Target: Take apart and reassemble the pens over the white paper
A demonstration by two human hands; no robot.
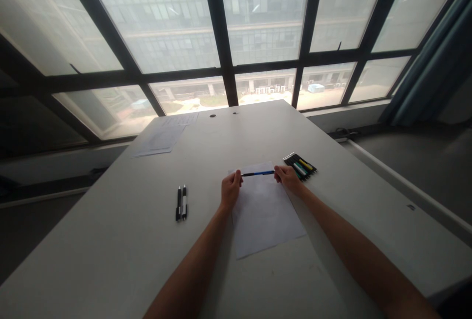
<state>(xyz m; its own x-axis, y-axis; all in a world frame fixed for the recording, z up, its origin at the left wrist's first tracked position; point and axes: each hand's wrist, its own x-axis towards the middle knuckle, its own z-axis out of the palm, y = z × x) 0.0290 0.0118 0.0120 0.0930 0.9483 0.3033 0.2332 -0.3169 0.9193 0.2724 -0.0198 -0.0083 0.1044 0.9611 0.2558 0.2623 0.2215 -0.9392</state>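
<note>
A blue and black pen (258, 173) is held level between my two hands, above the far part of a white sheet of paper (265, 220). My left hand (231, 188) pinches its dark end. At the blue end, my right hand (287, 177) grips with thumb and fingers. Close beside the right hand lies a row of several pens (304, 165), mostly dark, with yellow, white and green among them; the hand and wrist hide part of it. Left of the paper, a black pen (179, 205) and a white and black pen (185, 203) lie side by side.
More paper sheets (160, 137) lie at the far left of the white table (121, 240). Two small round holes (213, 116) are near its far edge. Large windows (261, 14) stand beyond, and a blue curtain (424, 63) hangs at the right.
</note>
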